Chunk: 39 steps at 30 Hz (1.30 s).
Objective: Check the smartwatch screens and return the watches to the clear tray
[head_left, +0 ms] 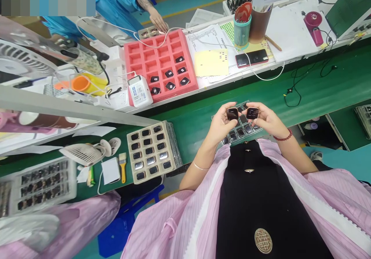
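Head view: left hand point(220, 124), right hand point(267, 121) each pinch dark glossy square device point(232, 114), fingers closed; likely inspecting; next needs steadiness.

Left hand point(218, 126) and right hand point(269, 122) were held out beyond the black top point(252, 201), close together, each in a thumb-and-finger pinch. Left forearm point(199, 160) and right forearm point(300, 156) slanted inward from either side of that top.

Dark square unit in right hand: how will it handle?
The dark square unit in the right hand looks stiff, given its flat face. Its glossy surface may be slippery. Its squarish outline suggests it won't readily roll.
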Each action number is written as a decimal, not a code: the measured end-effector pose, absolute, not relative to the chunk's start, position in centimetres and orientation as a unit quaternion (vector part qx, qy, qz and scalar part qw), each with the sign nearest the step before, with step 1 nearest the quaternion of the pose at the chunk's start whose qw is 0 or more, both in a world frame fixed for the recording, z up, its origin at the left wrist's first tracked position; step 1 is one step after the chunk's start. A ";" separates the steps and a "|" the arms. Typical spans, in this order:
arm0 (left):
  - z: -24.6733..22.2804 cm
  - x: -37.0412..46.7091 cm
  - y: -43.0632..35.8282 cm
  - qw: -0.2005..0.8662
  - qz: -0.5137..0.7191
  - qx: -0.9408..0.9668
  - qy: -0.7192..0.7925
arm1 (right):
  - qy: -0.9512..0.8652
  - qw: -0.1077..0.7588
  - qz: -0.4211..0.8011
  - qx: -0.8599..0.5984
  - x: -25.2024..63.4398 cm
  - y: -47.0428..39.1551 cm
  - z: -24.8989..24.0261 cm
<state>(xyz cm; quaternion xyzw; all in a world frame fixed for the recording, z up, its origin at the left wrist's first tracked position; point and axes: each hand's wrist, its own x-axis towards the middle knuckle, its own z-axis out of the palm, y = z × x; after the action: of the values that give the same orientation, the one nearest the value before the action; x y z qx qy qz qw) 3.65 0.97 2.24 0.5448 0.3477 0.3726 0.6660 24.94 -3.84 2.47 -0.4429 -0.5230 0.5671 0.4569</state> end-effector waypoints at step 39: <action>0.0 11.3 -0.7 0.628 0.503 0.404 0.435 | -0.563 0.347 0.645 -0.384 31.6 3.6 0.2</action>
<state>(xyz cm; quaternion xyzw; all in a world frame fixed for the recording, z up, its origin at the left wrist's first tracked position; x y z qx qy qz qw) 11.29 -0.66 -0.03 0.4041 0.4355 0.5026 0.6281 31.59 3.60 0.24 -0.3840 -0.5628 0.6447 0.3466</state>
